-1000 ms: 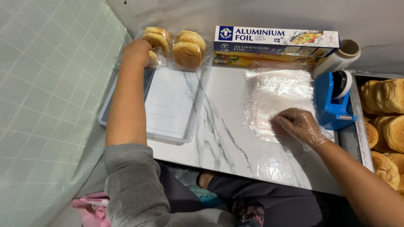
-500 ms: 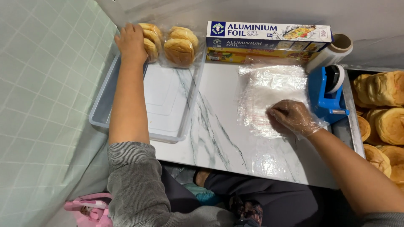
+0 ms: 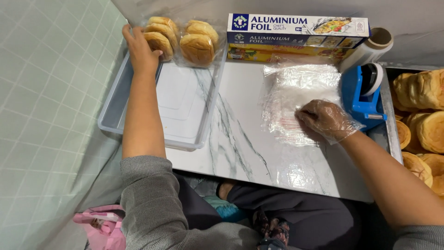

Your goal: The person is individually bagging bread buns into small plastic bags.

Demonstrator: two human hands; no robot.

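My left hand point(image 3: 138, 48) is stretched to the far left end of a shallow grey tray point(image 3: 115, 111) and rests against a clear bag of round buns point(image 3: 159, 39); a second bag of buns point(image 3: 200, 41) stands beside it. My right hand point(image 3: 326, 119), in a thin clear glove, presses its fingers down on a pile of clear plastic bags point(image 3: 296, 95) lying on the white marble tabletop point(image 3: 240, 148).
A blue box of aluminium foil point(image 3: 298, 28) lies along the back, atop a yellow box point(image 3: 259, 53). A roll of clear film point(image 3: 367, 53) and a blue tape dispenser point(image 3: 363, 95) stand right of the bags. A metal tray of loose buns point(image 3: 423, 120) fills the right edge.
My left hand has settled against the left bag of buns at the tray's far end. My right hand stays on the plastic bags, fingers shifted slightly left.
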